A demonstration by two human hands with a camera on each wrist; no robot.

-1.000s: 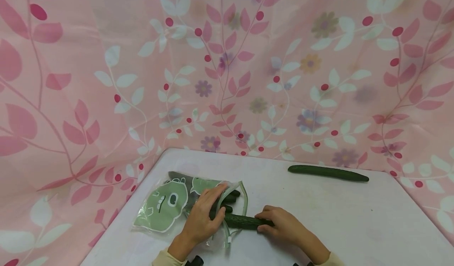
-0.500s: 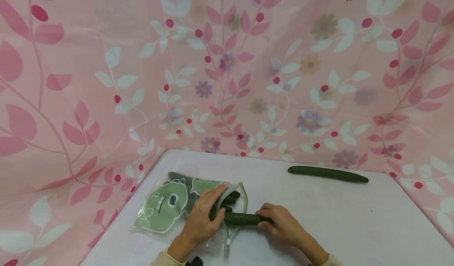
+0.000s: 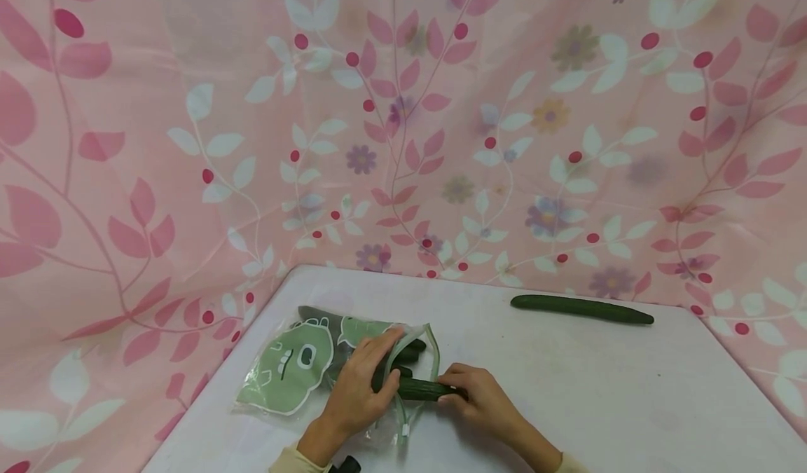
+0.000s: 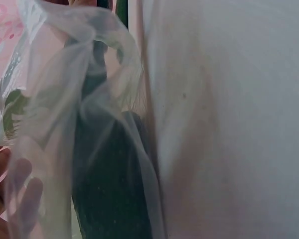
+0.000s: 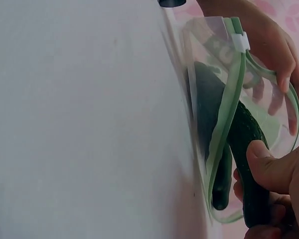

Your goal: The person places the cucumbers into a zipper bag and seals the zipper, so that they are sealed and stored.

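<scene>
A clear bag with a green cartoon print (image 3: 286,368) lies on the left part of the table, its green-edged mouth spread toward the right. Several cucumbers are inside. My left hand (image 3: 362,382) grips the bag's upper edge near the mouth, fingers bent over the plastic. My right hand (image 3: 482,399) pinches the outer end of a cucumber (image 3: 421,389) whose other part is within the bag. In the right wrist view, the thumb of my right hand (image 5: 279,174) presses on this cucumber (image 5: 246,132), beside the white slider (image 5: 240,42) of the bag.
Another cucumber (image 3: 581,309) lies alone near the back right edge of the white table (image 3: 567,368). A pink curtain (image 3: 403,122) with leaves and flowers hangs behind the table and along its sides.
My right hand has moved left with the cucumber, which is farther inside the bag. My left hand and the bag have stayed nearly in place.
</scene>
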